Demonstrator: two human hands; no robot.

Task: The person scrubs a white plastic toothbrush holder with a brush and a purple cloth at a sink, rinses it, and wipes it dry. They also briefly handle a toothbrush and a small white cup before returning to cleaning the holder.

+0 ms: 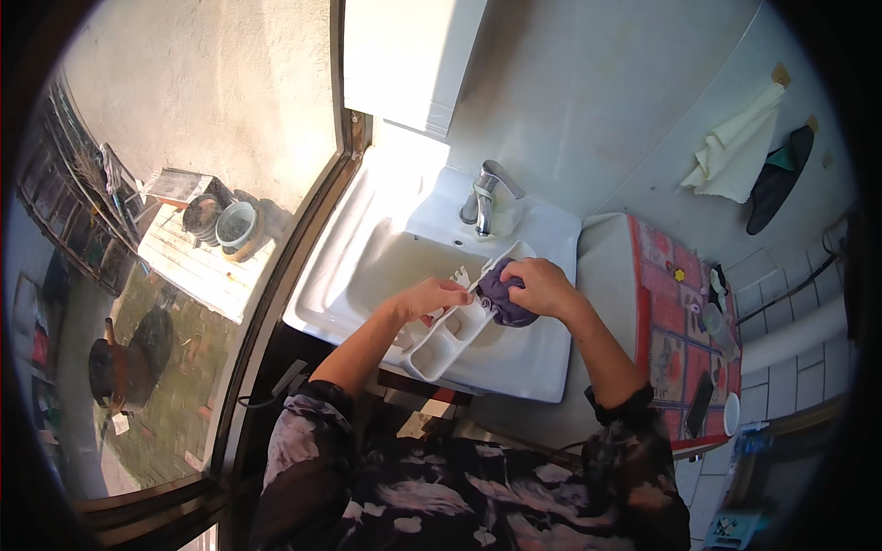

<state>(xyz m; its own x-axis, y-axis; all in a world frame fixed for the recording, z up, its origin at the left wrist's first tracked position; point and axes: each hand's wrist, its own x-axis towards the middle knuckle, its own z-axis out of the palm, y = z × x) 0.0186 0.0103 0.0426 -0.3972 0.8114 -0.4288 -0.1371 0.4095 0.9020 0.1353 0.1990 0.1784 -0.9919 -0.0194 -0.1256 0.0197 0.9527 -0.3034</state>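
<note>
My right hand (544,286) is closed around a bunched purple cloth (510,314). That cloth is pressed against a long white plastic holder (439,351) with open compartments and hook-like prongs, which lies slantwise over the front of the white sink (540,367). On the holder's left side, my left hand (434,297) pinches its edge. Part of the holder is hidden behind the cloth and my right hand. Behind both hands stands a chrome faucet (483,207).
To the right, a red patterned cover (680,321) bears a dark remote-like object (699,404) and a white cup (731,415). A pale towel (735,151) hangs on the wall. A dark-framed window (303,207) borders the sink on the left, with buckets (237,223) outside.
</note>
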